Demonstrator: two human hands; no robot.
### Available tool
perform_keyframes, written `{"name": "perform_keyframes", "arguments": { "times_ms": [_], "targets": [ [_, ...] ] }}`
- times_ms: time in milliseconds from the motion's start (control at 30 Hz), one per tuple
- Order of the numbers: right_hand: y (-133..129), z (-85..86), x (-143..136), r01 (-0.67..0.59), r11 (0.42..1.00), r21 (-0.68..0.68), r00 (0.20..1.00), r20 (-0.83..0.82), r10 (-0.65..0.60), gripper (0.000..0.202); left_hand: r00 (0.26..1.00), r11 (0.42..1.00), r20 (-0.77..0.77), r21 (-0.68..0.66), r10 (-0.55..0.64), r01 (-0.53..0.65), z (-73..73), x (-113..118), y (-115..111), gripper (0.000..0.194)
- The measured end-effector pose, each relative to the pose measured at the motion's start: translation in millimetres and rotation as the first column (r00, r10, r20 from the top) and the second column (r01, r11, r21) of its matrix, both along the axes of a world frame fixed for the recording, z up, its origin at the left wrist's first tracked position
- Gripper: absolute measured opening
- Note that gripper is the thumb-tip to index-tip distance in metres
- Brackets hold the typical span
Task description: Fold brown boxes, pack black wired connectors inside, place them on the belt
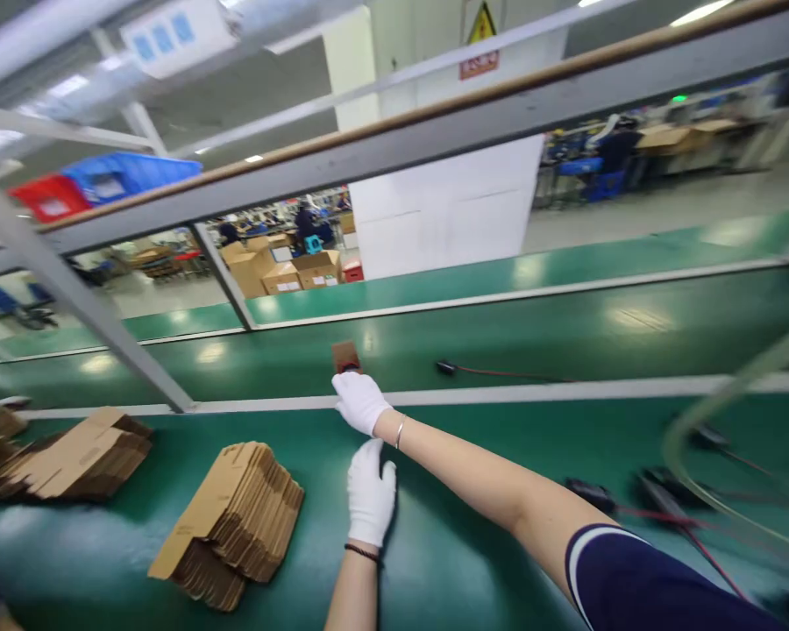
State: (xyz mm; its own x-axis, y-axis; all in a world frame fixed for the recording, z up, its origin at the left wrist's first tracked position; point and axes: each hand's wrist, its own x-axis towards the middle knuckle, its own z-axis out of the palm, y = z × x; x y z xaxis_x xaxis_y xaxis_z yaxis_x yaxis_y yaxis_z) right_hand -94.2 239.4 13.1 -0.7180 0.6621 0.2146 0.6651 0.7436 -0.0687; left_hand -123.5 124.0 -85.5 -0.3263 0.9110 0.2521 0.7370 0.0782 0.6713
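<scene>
White-gloved, my right hand (360, 401) is at the small brown piece (345, 352) at mid-frame; I can't tell if it grips. Likely a setting-down or picking-up, calling for a steady touch next. Below, my left hand (370, 498) is outstretched, seemingly empty.

My right arm (486, 478) reaches diagonally across in front of me, nearly straight, with the fingers (345, 386) of my white-gloved right hand (361, 403) curled closed. Just nearer me, my gloved left hand (370, 495) is back up, thumb (389, 476) apart, its forearm (355, 592) pointing ahead.
</scene>
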Motion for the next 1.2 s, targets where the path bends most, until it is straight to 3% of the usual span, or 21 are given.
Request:
{"name": "perform_keyframes", "arguments": {
  "times_ms": [67, 167, 267, 400, 500, 567, 633, 700, 800, 867, 933, 1033, 1100, 1200],
  "targets": [
    [-36, -15.0, 26, -0.035, 0.998, -0.043, 0.999, -0.036, 0.033, 0.037, 1.000, 0.999, -0.003, -0.048, 0.011, -0.011, 0.3, 0, 2, 0.028],
    [-88, -37.3, 80, -0.048, 0.990, -0.130, 0.994, -0.105, 0.035, 0.029, 0.998, 0.995, -0.029, -0.080, -0.064, 0.061, -1.0, -1, 1, 0.028],
    [-119, -47.3, 147, 0.019, 0.981, -0.191, 0.993, -0.115, -0.042, 0.025, 0.986, 0.987, -0.078, -0.073, -0.147, 0.141, 0.7, 0, -6, 0.036],
    [-118, -37.4, 242, 0.259, 0.955, -0.143, 0.959, -0.084, -0.272, 0.033, 0.971, 0.976, -0.108, -0.072, -0.213, 0.206, 7.6, 15, -15, 0.038],
    [-109, -31.1, 295, 0.470, 0.860, -0.199, 0.882, 0.055, -0.469, 0.047, 0.955, 0.960, -0.107, -0.066, -0.278, 0.273, 13.7, 38, -25, 0.036],
    [-107, -33.2, 311, 0.557, 0.789, -0.260, 0.830, 0.141, -0.539, 0.047, 0.936, 0.941, -0.102, -0.060, -0.337, 0.332, 18.0, 56, -34, 0.035],
    [-109, -38.3, 311, 0.562, 0.773, -0.295, 0.826, 0.145, -0.545, 0.041, 0.912, 0.915, -0.078, -0.054, -0.402, 0.399, 22.7, 72, -43, 0.037],
    [-114, -43.1, 300, 0.494, 0.797, -0.348, 0.858, 0.046, -0.511, 0.040, 0.892, 0.892, -0.031, -0.054, -0.451, 0.449, 28.2, 84, -53, 0.039],
    [-123, -45.1, 272, 0.335, 0.811, -0.480, 0.860, -0.197, -0.471, 0.047, 0.887, 0.887, 0.094, -0.059, -0.452, 0.458, 37.6, 92, -65, 0.043],
    [-129, -42.5, 253, 0.193, 0.772, -0.605, 0.820, -0.332, -0.466, 0.051, 0.868, 0.894, 0.269, -0.048, -0.418, 0.445, 43.8, 95, -70, 0.050],
    [-135, -38.5, 234, 0.002, 0.671, -0.742, 0.753, -0.440, -0.489, 0.056, 0.772, 0.895, 0.510, -0.010, -0.379, 0.446, 48.9, 97, -72, 0.059],
    [-142, -33.9, 213, -0.237, 0.529, -0.815, 0.631, -0.543, -0.554, 0.060, 0.534, 0.903, 0.780, 0.091, -0.327, 0.420, 52.3, 103, -71, 0.060],
    [-145, -33.7, 204, -0.290, 0.512, -0.808, 0.593, -0.572, -0.567, 0.058, 0.423, 0.928, 0.861, 0.131, -0.281, 0.349, 51.8, 105, -69, 0.054],
    [-147, -35.3, 198, -0.262, 0.536, -0.802, 0.640, -0.561, -0.525, 0.058, 0.320, 0.954, 0.924, 0.121, -0.210, 0.275, 49.1, 107, -65, 0.046]
  ]
}}
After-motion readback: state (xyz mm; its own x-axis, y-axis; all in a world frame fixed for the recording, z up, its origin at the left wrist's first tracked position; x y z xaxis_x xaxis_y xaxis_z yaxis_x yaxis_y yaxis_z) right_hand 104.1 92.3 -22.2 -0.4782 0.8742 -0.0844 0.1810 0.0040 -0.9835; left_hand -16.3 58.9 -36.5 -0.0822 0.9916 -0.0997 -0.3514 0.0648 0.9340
